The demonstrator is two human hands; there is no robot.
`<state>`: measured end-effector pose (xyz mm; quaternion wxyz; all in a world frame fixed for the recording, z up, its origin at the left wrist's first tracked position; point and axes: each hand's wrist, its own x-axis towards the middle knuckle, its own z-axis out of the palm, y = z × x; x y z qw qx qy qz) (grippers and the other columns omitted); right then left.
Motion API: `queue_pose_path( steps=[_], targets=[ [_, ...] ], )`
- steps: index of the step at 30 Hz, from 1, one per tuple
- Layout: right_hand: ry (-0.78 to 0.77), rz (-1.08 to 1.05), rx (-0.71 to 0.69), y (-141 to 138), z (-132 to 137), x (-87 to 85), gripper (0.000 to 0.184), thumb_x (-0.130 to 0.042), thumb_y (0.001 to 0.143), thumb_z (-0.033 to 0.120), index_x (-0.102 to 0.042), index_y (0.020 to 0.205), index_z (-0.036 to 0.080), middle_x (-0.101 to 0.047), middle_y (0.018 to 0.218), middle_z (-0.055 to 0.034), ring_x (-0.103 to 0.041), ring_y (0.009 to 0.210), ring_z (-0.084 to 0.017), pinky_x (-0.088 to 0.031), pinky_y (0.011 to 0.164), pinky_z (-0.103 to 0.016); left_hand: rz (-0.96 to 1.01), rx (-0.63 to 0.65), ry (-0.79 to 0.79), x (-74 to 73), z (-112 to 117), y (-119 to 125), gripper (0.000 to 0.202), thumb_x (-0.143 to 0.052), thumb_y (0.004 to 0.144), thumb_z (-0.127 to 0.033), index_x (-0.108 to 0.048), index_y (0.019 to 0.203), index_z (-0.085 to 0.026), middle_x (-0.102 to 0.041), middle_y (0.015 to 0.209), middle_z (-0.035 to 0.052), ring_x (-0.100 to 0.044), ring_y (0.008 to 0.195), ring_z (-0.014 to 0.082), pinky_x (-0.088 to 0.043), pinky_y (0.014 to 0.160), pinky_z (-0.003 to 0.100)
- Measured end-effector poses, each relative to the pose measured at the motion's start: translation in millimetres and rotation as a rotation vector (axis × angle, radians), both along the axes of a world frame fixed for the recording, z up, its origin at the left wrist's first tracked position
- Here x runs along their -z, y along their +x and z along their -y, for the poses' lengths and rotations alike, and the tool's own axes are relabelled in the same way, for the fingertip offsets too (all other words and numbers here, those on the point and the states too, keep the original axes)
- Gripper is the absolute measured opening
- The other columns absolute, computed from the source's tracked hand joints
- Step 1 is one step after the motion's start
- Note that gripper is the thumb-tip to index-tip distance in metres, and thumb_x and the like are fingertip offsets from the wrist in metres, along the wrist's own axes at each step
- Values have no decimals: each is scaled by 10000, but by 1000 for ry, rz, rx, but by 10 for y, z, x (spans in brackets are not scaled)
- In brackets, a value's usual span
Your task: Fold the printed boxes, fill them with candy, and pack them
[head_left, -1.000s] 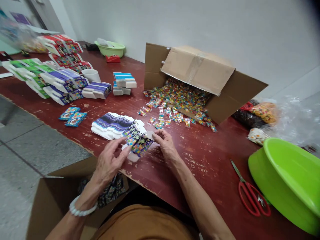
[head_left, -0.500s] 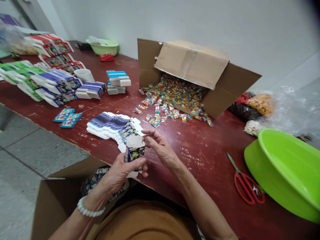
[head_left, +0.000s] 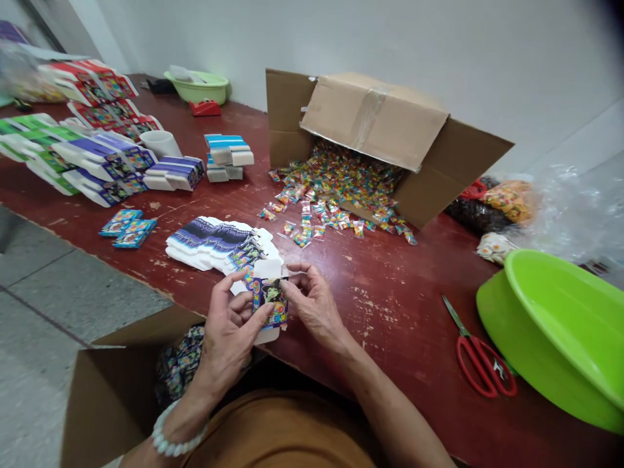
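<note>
Between both hands (head_left: 229, 328) (head_left: 314, 302): small box (head_left: 270, 300).

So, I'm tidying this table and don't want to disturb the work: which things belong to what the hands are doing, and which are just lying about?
In use: small printed box, held by left hand and right hand; fanned flat box blanks just behind.

Lying about, untouched: red scissors; green basin; white cup; red tape dispenser.

No legible text; print on small box (head_left: 270, 300) perhaps lettering, too blurred to read.
</note>
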<state>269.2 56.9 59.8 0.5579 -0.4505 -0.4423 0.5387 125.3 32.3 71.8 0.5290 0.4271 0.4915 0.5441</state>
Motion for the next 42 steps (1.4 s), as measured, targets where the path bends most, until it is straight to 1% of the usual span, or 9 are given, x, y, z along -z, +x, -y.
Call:
queue_pose_path(
  steps=[4,10,16,19,23,28,36,39,42],
  targets=[
    [20,-98,-51,-38,38,48,275,-731,825,395,-645,1037,242,-677,818,11,-609,711,-136,-481,688,-263,-84,14,58,-9,17,-10,631,-829,734,-379,-552,1277,-214,-778,968,52,-750,818,197,-622,698,263],
    [-62,-104,-89,31,7,64,269,-785,769,441,-710,868,202,-681,834,-6,-593,734,-134,-489,676,-248,-25,131,-65,-12,-38,-97,406,-829,734,-426,-602,1001,-219,-759,832,19,-709,688,180,-595,612,257],
    [-234,-250,-211,168,-135,28,451,-942,530,379,-691,851,186,-685,748,14,-608,647,-123,-502,624,-241,-78,300,-80,-38,-80,-133,244,-793,790,-371,-632,893,-220,-721,800,-1,-672,724,152,-554,647,213],
    [-176,-204,-256,194,-151,25,446,-922,565,386,-713,902,181,-711,787,4,-632,672,-126,-513,669,-254,-16,276,-65,-36,-89,-119,338,-840,741,-316,-616,978,-230,-723,819,-8,-683,726,148,-549,636,204],
    [-79,-175,-195,165,-84,42,318,-861,666,432,-708,776,177,-725,834,-21,-637,696,-132,-516,678,-263,178,191,-205,-39,-56,-44,751,-898,668,-301,-452,1272,-296,-731,834,-35,-709,677,168,-588,610,258],
    [-77,-105,-234,154,-9,116,329,-783,777,486,-690,898,195,-644,641,31,-529,461,-93,-414,458,-218,322,367,-443,-30,0,29,569,-775,774,-538,-563,1164,-181,-760,845,75,-714,588,200,-585,542,289],
    [-83,-157,-114,142,-73,104,530,-915,601,369,-587,997,241,-642,834,31,-604,703,-117,-505,650,-232,287,307,-420,-56,-25,41,411,-728,794,-513,-617,978,-163,-743,682,50,-668,478,180,-554,469,263],
    [-1,-41,-59,94,-14,88,392,-858,691,399,-583,929,254,-627,843,17,-590,692,-138,-496,621,-258,342,259,-422,-70,-32,63,392,-691,810,-535,-639,933,-166,-732,658,34,-674,469,193,-565,468,282],
    [204,202,17,82,55,59,188,-776,796,384,-654,809,242,-646,896,-32,-618,830,-185,-511,750,-316,371,257,-467,-46,-47,61,404,-621,862,-557,-651,858,-154,-713,610,45,-652,422,195,-542,416,280]
  ],
)
